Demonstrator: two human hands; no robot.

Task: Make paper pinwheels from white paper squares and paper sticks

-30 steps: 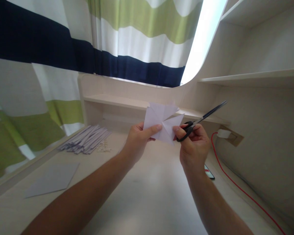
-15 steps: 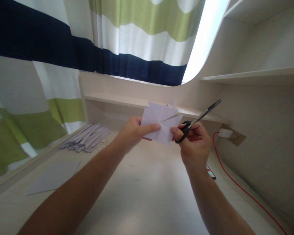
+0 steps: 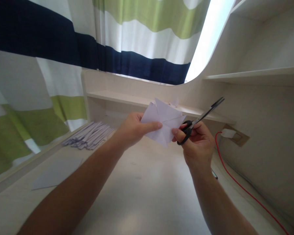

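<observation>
A white piece of paper (image 3: pixel 168 114) with cuts running in toward its middle is held up above the desk. My left hand (image 3: pixel 137 125) pinches its left side, thumb lying on the front near the centre. At the paper's lower right edge, the thumb and a finger of my right hand (image 3: pixel 197 142) grip it too. Black-handled scissors (image 3: pixel 194 122) hang on that same right hand, their blades pointing up and right, away from the paper. The fingers behind the paper are hidden.
Many thin rolled paper sticks (image 3: pixel 90 135) lie in a pile at the desk's back left. White sheets (image 3: pixel 56 173) rest in front of them. Beside my right wrist a phone (image 3: pixel 214 174) shows partly. A red cable (image 3: pixel 226 169) runs from a white plug (image 3: pixel 227 133) along the right wall.
The gap at the cut on the paper's right side has narrowed, and its upper flap stands differently. Both hands keep their hold; the view has shifted slightly.
</observation>
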